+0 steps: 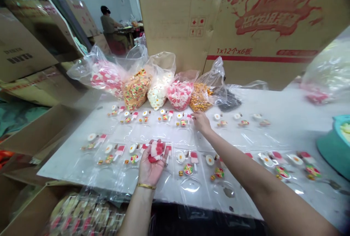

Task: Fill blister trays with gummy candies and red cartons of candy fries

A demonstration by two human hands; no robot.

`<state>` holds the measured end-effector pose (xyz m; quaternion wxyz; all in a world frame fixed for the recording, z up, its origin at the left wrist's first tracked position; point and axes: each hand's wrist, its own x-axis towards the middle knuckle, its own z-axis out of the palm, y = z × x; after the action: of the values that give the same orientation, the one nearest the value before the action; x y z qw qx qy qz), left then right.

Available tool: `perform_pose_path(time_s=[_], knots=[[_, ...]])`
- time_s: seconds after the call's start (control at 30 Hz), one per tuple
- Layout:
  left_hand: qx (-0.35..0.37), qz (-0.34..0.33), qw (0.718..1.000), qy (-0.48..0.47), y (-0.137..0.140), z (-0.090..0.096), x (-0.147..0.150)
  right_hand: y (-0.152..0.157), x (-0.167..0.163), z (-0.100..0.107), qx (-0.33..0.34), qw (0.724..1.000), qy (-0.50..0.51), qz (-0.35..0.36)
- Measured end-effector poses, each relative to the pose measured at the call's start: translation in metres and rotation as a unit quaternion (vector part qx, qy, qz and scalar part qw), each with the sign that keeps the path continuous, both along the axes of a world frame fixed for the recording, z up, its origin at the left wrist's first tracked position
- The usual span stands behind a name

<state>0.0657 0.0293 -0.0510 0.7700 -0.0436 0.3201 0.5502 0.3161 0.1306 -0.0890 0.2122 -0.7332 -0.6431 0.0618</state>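
Note:
My left hand (pixel 151 166), palm up with fingers curled, cradles several small pink-and-white toy popsicles (pixel 156 149) above the front row of clear plastic trays. Over the back row, my right hand (pixel 201 121) pinches a toy popsicle (pixel 189 118) at a tray that also holds a fried-egg piece (pixel 179 116) and a pizza-like disc (pixel 183 122). In the front row, one tray carries an egg piece (pixel 181 157), a popsicle (pixel 194 158), a round pizza piece (pixel 188 169) and a tiny burger (pixel 181 173). My right forearm covers part of that row.
Plastic bags of small pieces line the back of the white table (pixel 161 201): pink-and-white (pixel 180 95), egg (pixel 157 95), orange (pixel 201 97) and dark (pixel 229 101). Large cartons (pixel 177 20) stand behind. A teal basin (pixel 332 148) is at right, an open box (pixel 35 130) at left. Another person sits far back.

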Motion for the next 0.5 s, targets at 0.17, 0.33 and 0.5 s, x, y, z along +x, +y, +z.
perform_pose_path(time_s=[0.17,0.33,0.5], knots=[[0.031,-0.070,0.997,0.000,0.001,0.008,0.021,-0.024,-0.008,0.018,-0.006,0.995,-0.006,0.095],[0.072,-0.166,0.983,0.031,-0.001,0.007,0.048,-0.054,-0.041,0.055,-0.090,0.929,0.267,0.238],[0.095,-0.222,0.968,0.075,-0.006,0.001,0.072,-0.076,-0.042,0.060,-0.158,0.898,0.348,0.217]])
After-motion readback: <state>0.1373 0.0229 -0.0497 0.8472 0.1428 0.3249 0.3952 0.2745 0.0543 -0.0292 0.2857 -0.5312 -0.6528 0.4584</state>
